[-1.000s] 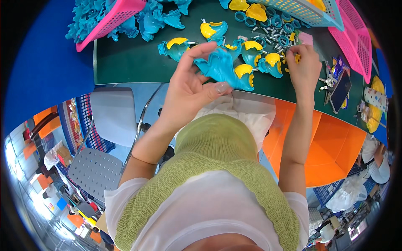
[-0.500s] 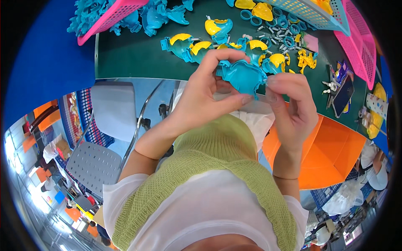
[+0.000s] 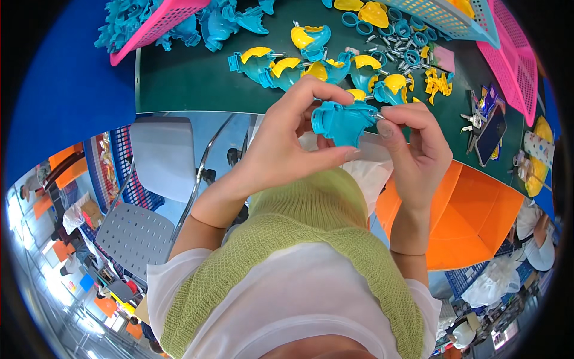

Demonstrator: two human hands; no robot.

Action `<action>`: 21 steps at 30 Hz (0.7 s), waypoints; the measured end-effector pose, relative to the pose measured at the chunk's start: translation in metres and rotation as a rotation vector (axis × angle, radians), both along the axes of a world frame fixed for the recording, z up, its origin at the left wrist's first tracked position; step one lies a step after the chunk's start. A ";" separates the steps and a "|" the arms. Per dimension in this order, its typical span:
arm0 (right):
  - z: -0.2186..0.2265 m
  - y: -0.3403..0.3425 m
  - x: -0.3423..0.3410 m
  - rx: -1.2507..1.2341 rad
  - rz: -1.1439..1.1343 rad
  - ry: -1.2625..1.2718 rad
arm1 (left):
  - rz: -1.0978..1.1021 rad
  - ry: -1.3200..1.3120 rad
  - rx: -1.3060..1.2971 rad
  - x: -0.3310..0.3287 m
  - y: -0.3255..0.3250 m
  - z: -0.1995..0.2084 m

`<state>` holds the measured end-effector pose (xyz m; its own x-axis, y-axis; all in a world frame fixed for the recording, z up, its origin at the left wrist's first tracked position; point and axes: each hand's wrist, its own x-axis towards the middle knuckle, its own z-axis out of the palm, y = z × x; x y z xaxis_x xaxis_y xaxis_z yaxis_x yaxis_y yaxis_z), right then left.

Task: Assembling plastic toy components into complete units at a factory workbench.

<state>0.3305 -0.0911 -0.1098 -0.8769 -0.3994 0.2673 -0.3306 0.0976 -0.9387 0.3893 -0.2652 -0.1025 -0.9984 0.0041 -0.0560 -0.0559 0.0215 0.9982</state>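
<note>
In the head view, I see the left hand [image 3: 290, 143] curled around a turquoise plastic shell [image 3: 339, 124], thumb below and fingers above. The shell is held up between the two hands, near the worktop [image 3: 191, 84] edge, its right edge turned toward the right hand [image 3: 420, 143], seemingly so that those fingertips can get at it. The right hand is narrowed to a thumb-and-forefinger pinch on a small metal pin [image 3: 379, 116] at that edge, a grip that suits so slim a piece; whether the pin is seated, I can't tell.

Just beyond both hands lie shells with yellow inserts [image 3: 338, 70], spread singly, perhaps so none tangles. Ahead of the right hand sit loose metal pins [image 3: 391, 52], turquoise rings [image 3: 402, 27] and yellow clips [image 3: 438, 85], apparently grouped within its reach. The phone [image 3: 491, 133] lies off to its right, likely out of the way. Far ahead of the left hand, a pink basket [image 3: 156, 29] stands among more turquoise shells [image 3: 220, 29].
</note>
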 end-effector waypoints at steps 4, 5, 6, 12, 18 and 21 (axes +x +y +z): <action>-0.002 0.000 0.003 -0.122 0.001 -0.084 | 0.026 0.031 0.010 0.002 0.002 -0.002; -0.002 0.000 0.004 -0.169 -0.006 -0.103 | 0.027 0.031 0.010 0.002 0.003 -0.003; -0.003 0.001 0.004 -0.169 -0.005 -0.103 | 0.044 0.012 0.029 0.002 0.003 -0.003; -0.006 0.004 0.003 -0.107 0.027 -0.105 | 0.029 -0.028 0.083 0.003 0.001 0.000; -0.006 -0.004 0.007 -0.142 0.076 -0.152 | 0.072 -0.026 0.373 0.002 0.010 -0.003; -0.010 -0.011 0.011 -0.142 0.089 -0.099 | 0.145 -0.079 0.528 0.001 0.019 -0.006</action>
